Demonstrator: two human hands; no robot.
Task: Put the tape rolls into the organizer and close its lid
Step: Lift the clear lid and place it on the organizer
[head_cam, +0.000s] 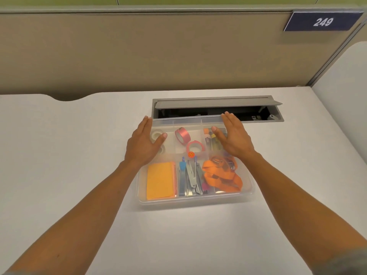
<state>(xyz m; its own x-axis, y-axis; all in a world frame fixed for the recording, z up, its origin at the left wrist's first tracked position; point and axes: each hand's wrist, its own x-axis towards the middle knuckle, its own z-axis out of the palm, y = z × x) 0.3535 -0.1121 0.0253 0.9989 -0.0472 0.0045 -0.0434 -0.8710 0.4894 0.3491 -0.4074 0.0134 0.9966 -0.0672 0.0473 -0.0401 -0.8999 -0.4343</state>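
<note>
A clear plastic organizer (pixel 195 201) sits on the white desk. Its back compartments hold the tape rolls. One pink tape roll (pixel 182 135) stands on edge and a second pink tape roll (pixel 195 147) lies flat. A whitish tape roll (pixel 156 134) sits at the back left, with another partly hidden under my thumb. The clear lid (pixel 186 121) lies over the box. My left hand (pixel 142 144) rests flat on its far left part. My right hand (pixel 235 136) rests flat on its far right part. Neither hand grips anything.
The front compartments hold orange sticky notes (pixel 159 180), a stapler and pens (pixel 190 176) and an orange lanyard (pixel 221 174). Just behind the box is an open grey cable hatch (pixel 216 105) in the desk. A beige partition with a "249" sign (pixel 322 21) stands behind.
</note>
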